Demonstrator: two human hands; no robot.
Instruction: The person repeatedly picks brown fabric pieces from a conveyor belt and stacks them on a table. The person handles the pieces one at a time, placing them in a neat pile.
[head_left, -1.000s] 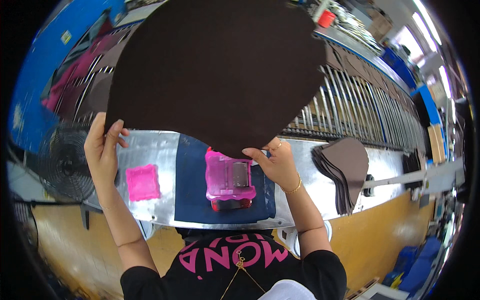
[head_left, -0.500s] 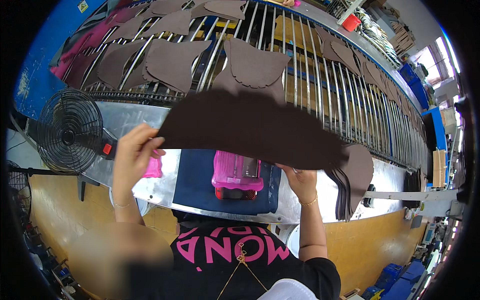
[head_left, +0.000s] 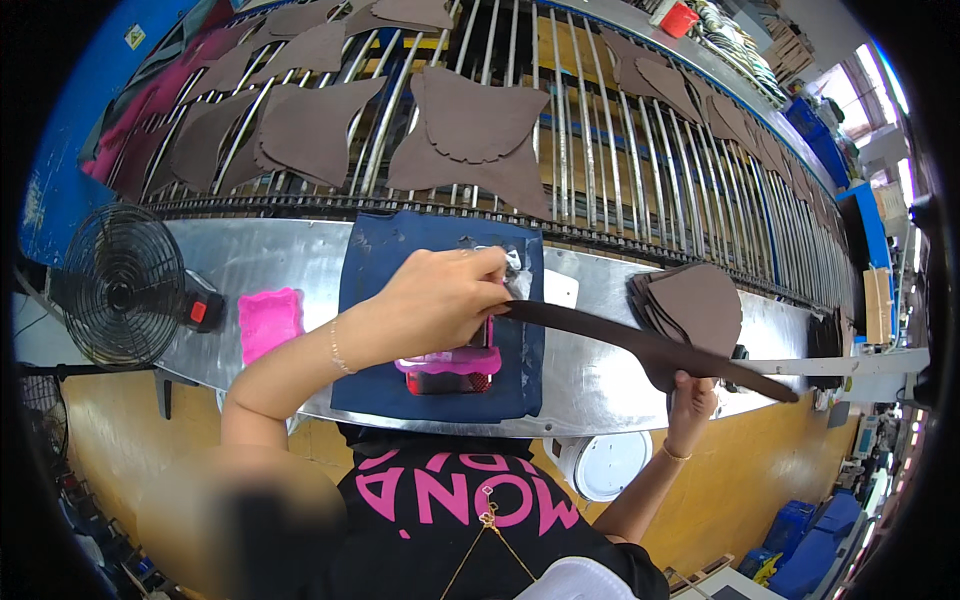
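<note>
I hold a large dark brown leather piece [head_left: 650,345] almost flat, seen edge-on, over the metal bench [head_left: 590,385]. My left hand [head_left: 445,300] pinches its left end above the blue mat [head_left: 375,260]. My right hand [head_left: 690,395] grips it from below at the bench's front edge, near a stack of brown leather pieces [head_left: 700,305]. A pink tool [head_left: 450,365] lies on the mat under my left hand, partly hidden by it.
A pink pad [head_left: 268,322] and a black wire fan [head_left: 120,285] sit at the bench's left. Behind the bench a rack of metal rods [head_left: 590,130] carries several brown leather pieces [head_left: 470,135]. A white round container [head_left: 600,465] stands below the bench.
The leather piece has come down from in front of the camera and tilted flat, shifting to the right. Both hands lowered with it, the left now over the mat.
</note>
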